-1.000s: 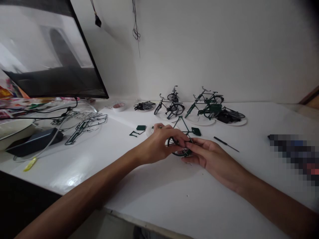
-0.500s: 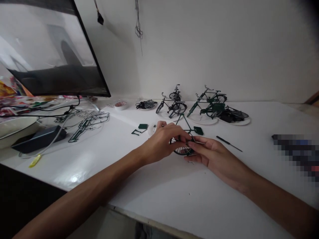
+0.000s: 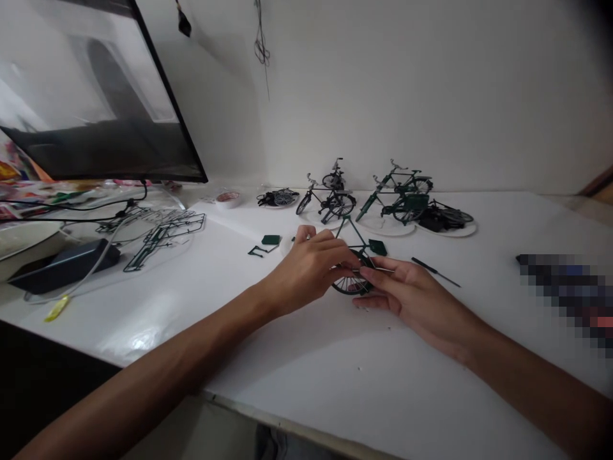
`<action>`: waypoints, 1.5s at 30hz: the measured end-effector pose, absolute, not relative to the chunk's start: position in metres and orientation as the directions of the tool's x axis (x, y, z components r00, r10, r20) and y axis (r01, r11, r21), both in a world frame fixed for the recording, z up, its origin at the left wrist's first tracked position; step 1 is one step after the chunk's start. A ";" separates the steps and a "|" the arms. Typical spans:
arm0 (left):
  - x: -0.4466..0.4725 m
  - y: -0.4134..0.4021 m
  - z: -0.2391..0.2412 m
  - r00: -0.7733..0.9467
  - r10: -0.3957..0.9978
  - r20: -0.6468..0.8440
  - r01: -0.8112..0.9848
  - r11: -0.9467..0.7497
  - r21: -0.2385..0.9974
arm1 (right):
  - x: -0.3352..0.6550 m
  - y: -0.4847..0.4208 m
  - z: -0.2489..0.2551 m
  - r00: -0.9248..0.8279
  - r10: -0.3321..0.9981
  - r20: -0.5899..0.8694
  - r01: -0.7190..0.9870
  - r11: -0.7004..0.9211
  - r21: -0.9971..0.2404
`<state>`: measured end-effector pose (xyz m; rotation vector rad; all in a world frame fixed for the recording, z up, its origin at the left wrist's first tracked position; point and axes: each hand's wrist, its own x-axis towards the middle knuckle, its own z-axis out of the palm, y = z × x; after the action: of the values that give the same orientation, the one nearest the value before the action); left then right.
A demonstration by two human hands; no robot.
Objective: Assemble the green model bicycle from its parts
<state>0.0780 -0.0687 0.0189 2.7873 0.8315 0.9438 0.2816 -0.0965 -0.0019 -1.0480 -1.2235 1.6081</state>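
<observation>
A small model bicycle with a dark green frame [image 3: 355,237] is between my hands, its spoked black wheel [image 3: 348,286] towards me. My left hand [image 3: 311,265] comes over the wheel from the left, with thumb and fingers closed on the bicycle. From the right, my right hand [image 3: 405,286] grips the same bicycle by the wheel, thumb and forefinger pinched together and the lower fingers beneath. My fingertips nearly meet, and the exact spot they pinch is hidden. A green flat part [image 3: 377,247] lies just behind my right hand.
A screwdriver [image 3: 435,271] lies to the right. Along the wall stand several model bicycles [image 3: 340,203] and plates with black parts [image 3: 445,218]. Green loose parts [image 3: 271,240], part frames [image 3: 163,239], a dark box [image 3: 67,265], a bowl [image 3: 31,241] and a monitor [image 3: 105,96] are on the left.
The whole view has shifted slightly, so the table items sit a little further left and higher. My hands keep hold of the bicycle, with only small finger movement around the wheel.
</observation>
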 end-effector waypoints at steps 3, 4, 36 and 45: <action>0.076 -0.068 0.021 0.701 0.500 0.508 0.432 -0.865 0.255 | 0.280 -0.098 -0.001 -0.313 0.939 -0.140 -0.148 -0.194 -0.970; 0.075 -0.068 0.022 0.703 0.504 0.502 0.416 -0.864 0.284 | 0.279 -0.098 0.000 -0.314 0.938 -0.149 -0.160 -0.206 -0.965; 0.078 -0.082 0.029 0.677 0.509 0.531 0.338 -0.856 0.391 | 0.287 -0.098 0.014 -0.355 0.908 -0.222 -0.071 -0.263 -0.962; 0.091 -0.076 0.005 0.382 0.664 0.642 0.430 -0.743 0.513 | 0.271 -0.101 0.006 -0.125 0.992 0.015 -0.049 0.009 -0.999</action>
<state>0.0906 -0.0755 0.0052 2.3827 0.9674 1.2906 0.2708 -0.1009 0.0056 -1.1024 -1.2704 1.3143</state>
